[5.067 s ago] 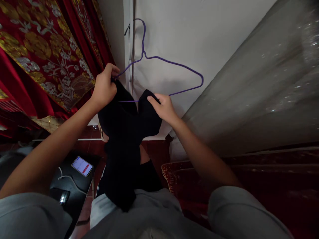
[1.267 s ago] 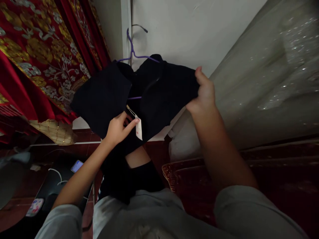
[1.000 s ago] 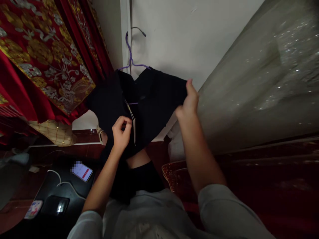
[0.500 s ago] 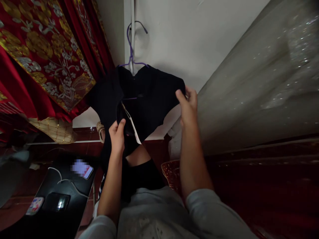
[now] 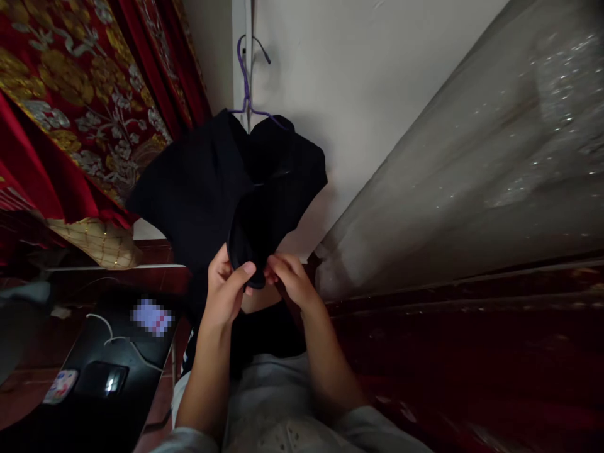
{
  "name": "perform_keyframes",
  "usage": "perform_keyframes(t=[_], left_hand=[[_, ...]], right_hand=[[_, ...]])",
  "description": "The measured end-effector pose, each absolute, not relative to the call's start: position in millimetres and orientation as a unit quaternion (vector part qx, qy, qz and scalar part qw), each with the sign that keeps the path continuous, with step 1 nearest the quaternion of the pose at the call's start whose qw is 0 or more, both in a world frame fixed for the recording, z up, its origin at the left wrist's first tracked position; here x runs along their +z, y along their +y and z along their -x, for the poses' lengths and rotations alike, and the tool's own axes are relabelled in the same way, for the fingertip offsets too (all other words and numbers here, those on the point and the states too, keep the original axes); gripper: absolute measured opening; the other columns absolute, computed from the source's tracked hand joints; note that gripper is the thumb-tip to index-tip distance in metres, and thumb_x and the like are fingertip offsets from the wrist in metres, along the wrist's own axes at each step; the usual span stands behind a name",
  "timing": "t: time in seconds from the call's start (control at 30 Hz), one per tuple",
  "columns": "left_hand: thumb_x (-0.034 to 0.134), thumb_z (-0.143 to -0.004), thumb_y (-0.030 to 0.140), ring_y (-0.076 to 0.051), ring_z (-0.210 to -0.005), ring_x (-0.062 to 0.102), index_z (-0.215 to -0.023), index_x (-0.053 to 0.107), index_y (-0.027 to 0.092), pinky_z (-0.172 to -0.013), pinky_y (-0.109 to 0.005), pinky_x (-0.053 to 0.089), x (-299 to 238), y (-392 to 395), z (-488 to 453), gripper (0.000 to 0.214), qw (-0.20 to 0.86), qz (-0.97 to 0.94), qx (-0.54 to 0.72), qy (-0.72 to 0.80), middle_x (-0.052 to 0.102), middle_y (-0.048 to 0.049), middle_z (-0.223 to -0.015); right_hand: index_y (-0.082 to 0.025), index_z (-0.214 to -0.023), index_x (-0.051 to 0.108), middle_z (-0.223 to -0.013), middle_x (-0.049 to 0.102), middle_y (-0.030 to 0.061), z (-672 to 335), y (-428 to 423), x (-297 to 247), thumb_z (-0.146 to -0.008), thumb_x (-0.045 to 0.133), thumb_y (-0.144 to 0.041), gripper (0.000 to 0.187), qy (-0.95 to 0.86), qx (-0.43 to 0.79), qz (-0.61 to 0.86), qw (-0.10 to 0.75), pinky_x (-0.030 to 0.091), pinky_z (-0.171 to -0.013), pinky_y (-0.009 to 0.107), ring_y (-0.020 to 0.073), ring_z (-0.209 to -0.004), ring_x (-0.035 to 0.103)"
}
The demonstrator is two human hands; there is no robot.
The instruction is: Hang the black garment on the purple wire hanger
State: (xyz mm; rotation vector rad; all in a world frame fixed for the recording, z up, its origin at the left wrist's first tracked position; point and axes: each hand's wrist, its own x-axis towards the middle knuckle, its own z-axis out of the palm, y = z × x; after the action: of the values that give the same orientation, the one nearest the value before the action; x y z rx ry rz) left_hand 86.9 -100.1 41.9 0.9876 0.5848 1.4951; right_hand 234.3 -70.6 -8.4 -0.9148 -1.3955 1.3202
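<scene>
1 dk garment [image 5: 193, 195] on 1 purple hanger [image 5: 244, 82] by wall [image 5: 368, 69], my L hand [image 5: 226, 289] w/ fingers clamped on its edge, R hand [image 5: 296, 282] w/ fingers bent near it, can't tell if gripping; 1 patterned case [image 5: 61, 385] + 1 dk device [image 5: 100, 379] on 1 blk table [image 5: 113, 421].

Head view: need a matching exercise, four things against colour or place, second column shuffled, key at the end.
Things:
1. hanger
2. garment
3. cable
4. embroidered cloth

Colour or place:
A. white, lying on the black tabletop
B. red with gold and silver
C. very dark, in the grip of the left hand
D. purple

Pairs: 1-D, 2-C, 3-A, 4-B
</scene>
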Motion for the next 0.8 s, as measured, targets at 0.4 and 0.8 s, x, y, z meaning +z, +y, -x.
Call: perform_keyframes(t=[0.4,0.8], left_hand=[[0.082,-0.087,0.047,-0.009,-0.053,0.059,-0.097,0.068,0.022,-0.052,-0.018,0.053,52,-112,-86,0.031,0.584,-0.404,0.666,0.231,0.062,0.0027,-0.069],[0.078,-0.092,0.026,-0.019,-0.099,0.070,-0.103,0.062,0.020,-0.094,-0.031,0.055,53,-113,-65,0.021,0.511,-0.626,0.459,0.369,0.072,-0.0055,-0.103]], right_hand=[[-0.017,-0.064,0.058,-0.054,0.060,0.0017,-228,-89,22,-0.094,0.058,-0.068,0.059,-0.574,0.619,0.340,0.415,0.039,-0.054,0.025,0.0107,-0.052,0.054],[-0.017,-0.055,0.056,-0.044,0.050,-0.0031,-242,-94,33,-0.095,0.068,-0.049,0.053,-0.522,0.551,0.366,0.539,0.028,-0.045,0.021,0.0048,-0.040,0.040]])
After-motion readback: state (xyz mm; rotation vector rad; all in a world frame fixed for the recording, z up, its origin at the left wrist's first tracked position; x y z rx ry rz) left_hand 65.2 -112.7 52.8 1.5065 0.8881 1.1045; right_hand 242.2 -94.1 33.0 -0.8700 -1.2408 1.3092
